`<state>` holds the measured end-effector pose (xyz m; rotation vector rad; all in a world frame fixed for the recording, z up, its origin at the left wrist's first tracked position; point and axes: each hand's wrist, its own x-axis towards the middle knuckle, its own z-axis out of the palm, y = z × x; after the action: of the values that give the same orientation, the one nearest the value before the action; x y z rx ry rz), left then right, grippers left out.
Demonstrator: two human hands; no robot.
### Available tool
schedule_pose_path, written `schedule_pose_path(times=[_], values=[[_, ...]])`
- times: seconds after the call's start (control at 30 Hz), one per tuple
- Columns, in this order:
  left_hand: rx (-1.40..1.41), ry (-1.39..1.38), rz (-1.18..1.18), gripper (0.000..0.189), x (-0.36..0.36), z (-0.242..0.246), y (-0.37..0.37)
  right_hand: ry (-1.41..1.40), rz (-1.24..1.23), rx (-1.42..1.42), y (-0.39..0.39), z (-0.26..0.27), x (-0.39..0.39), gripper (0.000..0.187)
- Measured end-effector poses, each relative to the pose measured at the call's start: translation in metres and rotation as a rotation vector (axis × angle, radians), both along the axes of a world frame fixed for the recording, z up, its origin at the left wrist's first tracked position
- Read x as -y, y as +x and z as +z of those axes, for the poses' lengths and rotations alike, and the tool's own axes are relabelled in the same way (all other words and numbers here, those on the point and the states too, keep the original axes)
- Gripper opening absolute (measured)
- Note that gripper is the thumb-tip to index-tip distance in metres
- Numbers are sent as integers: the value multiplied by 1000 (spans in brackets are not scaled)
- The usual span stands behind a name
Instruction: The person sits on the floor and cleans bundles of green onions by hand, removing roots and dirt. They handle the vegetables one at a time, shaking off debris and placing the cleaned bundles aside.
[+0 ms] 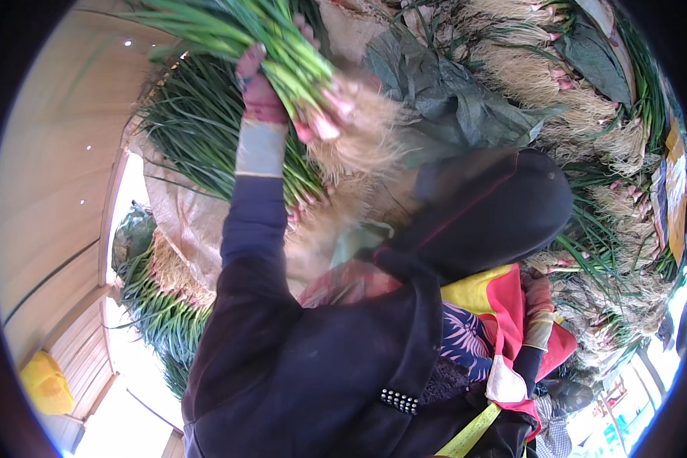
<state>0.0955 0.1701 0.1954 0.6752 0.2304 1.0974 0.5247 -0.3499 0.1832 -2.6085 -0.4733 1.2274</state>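
My left hand point(261, 89), in a stained pinkish glove with a pale cuff, grips a bunch of green alliums point(297, 74) resembling green garlic. Their leaves point to the upper left, and the pink stem ends and long pale roots point(360, 137) hang to the right, blurred. Below the raised bunch lies a pile of the same greens point(200, 126), roots toward my lap. My right hand point(535, 295), gloved too, is low at my right side beside a red and yellow cloth point(506, 297). Its fingers are partly hidden, so I cannot tell whether it holds anything.
More rooted bunches point(572, 109) line the right side, and a stacked heap point(172, 303) stands at lower left. A crumpled dark green plastic sheet point(452, 91) lies beyond my bent leg point(481, 206). A pale sheet point(183, 212) is under the pile. A tan wall point(57, 154) rises at left.
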Motion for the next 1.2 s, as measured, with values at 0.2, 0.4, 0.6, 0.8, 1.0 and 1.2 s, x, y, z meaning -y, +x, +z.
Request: schedule_pose_path(times=[0.2, 0.4, 0.6, 0.8, 1.0, 1.2], values=[[-510, -791, 238, 38, 85, -155, -6, -78, -64, -10, -23, 16, 5, 23], [-346, -722, 87, 45, 90, -185, -11, -82, -86, -23, -29, 15, 4, 22], [-624, -834, 24, 42, 104, -133, -26, -11, -36, -47, -22, -7, -18, 22], [-1043, -187, -347, 47, 97, -51, -39, -6, -42, -74, -26, -12, -20, 21], [-1408, 851, -356, 42, 56, -70, 67, -50, -147, -80, -45, 13, 12, 21], [-1551, 1353, -189, 37, 34, -150, -1, -113, -315, -85, -75, 43, 58, 20]])
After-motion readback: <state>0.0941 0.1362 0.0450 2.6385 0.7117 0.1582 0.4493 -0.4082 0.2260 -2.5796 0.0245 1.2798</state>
